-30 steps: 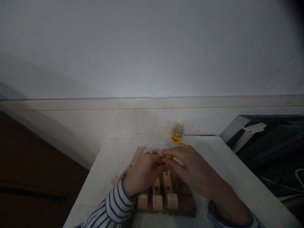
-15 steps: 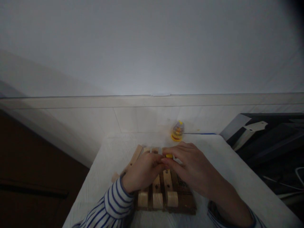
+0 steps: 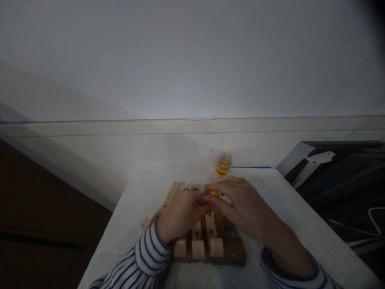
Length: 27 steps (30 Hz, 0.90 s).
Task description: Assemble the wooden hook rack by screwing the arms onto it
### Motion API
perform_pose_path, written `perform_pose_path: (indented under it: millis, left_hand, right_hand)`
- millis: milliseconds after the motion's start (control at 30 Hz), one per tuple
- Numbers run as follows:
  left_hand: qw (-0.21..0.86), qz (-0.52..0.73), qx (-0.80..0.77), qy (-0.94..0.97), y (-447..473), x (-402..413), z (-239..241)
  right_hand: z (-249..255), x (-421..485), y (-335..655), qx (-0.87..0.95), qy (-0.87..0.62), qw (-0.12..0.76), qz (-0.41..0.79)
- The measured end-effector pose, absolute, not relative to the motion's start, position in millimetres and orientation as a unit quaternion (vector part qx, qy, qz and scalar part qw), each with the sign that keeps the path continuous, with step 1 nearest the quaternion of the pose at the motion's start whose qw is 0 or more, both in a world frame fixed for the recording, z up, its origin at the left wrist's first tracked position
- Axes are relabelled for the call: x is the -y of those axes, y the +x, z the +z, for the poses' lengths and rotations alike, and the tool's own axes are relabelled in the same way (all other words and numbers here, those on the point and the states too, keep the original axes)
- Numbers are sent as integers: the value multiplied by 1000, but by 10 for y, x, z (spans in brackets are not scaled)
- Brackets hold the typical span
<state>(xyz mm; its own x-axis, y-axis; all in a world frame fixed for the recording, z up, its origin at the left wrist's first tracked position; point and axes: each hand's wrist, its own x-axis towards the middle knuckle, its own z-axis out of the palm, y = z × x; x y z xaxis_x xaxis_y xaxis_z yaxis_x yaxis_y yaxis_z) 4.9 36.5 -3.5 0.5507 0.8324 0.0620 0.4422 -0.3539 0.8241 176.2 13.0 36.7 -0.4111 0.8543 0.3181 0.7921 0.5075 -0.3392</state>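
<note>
Pinching a small yellow piece between thumb and forefinger, the right hand (image 3: 245,206) has a narrow grip, while the left hand (image 3: 183,210) curls in until its fingertips meet the right ones; whether its grip closes on anything cannot be told. The yellow piece (image 3: 214,193) sits between the hands, above the far part of the wooden bars (image 3: 211,226); it looks light, stiff and smooth, perhaps a plastic handle, so it might turn in dry fingers and is best taken by its sides. The bars should be rigid and fairly light, hard to harm, and easiest to hold along their long edges or by the squared wooden blocks (image 3: 216,248) at their near ends. Three lie side by side on a brown board (image 3: 233,256) with dark printing, and one angled bar (image 3: 169,197) slants off to the left. Beneath spreads a pale tabletop (image 3: 117,228), seemingly covered and faintly wrinkled, with a clear container (image 3: 224,163) on a yellow base near its back edge. Beyond rises a plain pale wall (image 3: 192,64); dim light leaves the dark objects (image 3: 345,180) at right and the brown surface (image 3: 45,212) at left hard to make out.
</note>
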Motion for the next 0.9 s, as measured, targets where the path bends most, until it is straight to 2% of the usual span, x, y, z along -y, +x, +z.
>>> perform_pose_path:
  millis: [467,900]
  left_hand:
    - [370,246,-411,796,42,-376,-49]
    - [384,244,-386,802,42,-384,-16]
  right_hand:
    - [377,-108,1771,835,-465,261,139]
    - [331,-120,1735,845,-478,232,59]
